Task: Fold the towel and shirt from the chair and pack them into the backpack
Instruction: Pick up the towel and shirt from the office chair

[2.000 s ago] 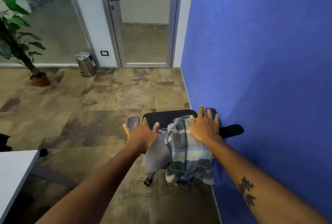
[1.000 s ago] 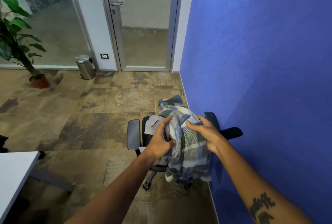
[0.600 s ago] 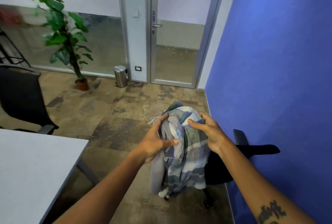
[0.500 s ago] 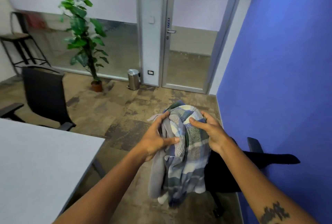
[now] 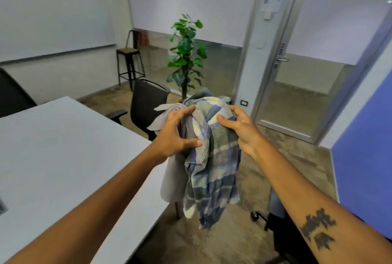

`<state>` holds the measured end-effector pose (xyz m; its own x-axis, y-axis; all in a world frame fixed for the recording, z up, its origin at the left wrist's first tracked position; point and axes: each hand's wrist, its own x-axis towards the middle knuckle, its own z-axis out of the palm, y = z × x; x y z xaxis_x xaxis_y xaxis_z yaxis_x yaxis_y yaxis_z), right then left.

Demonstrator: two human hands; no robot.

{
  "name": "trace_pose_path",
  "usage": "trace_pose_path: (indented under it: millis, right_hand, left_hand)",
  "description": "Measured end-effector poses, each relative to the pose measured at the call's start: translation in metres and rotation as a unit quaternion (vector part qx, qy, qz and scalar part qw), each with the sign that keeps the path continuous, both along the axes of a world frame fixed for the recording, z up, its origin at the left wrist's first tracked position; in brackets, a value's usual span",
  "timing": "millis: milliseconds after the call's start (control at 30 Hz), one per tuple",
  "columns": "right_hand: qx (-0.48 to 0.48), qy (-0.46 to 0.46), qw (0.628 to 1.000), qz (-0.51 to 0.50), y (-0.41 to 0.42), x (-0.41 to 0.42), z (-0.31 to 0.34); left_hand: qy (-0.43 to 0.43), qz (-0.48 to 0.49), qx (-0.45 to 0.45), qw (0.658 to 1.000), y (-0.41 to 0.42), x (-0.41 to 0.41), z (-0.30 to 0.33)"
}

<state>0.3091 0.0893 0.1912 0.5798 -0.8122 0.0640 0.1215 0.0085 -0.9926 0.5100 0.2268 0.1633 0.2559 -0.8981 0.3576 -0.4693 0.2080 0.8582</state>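
Observation:
A bundle of two cloths hangs in the air in front of me. The blue, green and cream plaid cloth [image 5: 214, 170] is on the right and the plain grey cloth [image 5: 172, 179] on the left. My left hand [image 5: 176, 134] grips the bundle from the left, thumb pressed on the plaid. My right hand [image 5: 239, 130] holds its upper right side. Both cloths droop loosely below my hands. No backpack is in sight.
A white table [image 5: 63, 157] fills the left side, its corner just below the bundle. A black chair [image 5: 146, 102] stands behind it, another chair [image 5: 282, 227] at lower right. A potted plant [image 5: 186, 56], a stool [image 5: 128, 62], a glass door [image 5: 301, 62] and a blue wall [image 5: 364, 147] lie beyond.
Both hands closed on the cloths, lifted them off the chair by the blue wall, and I turned left with them toward the white table.

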Motion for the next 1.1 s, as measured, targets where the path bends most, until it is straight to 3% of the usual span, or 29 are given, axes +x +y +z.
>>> trace_pose_path:
  millis: [300,533,700,833,933,1000,1100]
  right_hand:
    - [-0.037,-0.013,0.992,0.117,-0.010,0.174,0.034]
    - [-0.016,-0.008,0.983,0.181,-0.033,0.272,0.001]
    - [-0.033,0.054,0.973,0.221,-0.054,0.331,-0.071]
    - [-0.080,0.180,0.949,0.247,-0.075,0.363,-0.178]
    - [-0.163,0.378,0.876,0.250,-0.093,0.363,-0.294]
    - [-0.186,0.485,0.821,0.238,-0.088,0.353,-0.324]
    - [-0.205,0.494,0.821,0.200,-0.084,0.355,-0.330]
  left_hand:
    - [-0.071,0.145,-0.012,0.987,0.040,0.127,0.045]
    - [-0.057,0.222,0.026,0.973,0.037,0.193,0.023]
    - [0.000,0.264,0.097,0.960,0.029,0.229,-0.050]
    - [0.029,0.277,0.212,0.937,0.025,0.241,-0.147]
    - [0.046,0.300,0.361,0.882,0.035,0.233,-0.245]
    - [0.079,0.315,0.440,0.837,0.045,0.227,-0.295]
    - [0.138,0.344,0.462,0.806,0.052,0.224,-0.327]
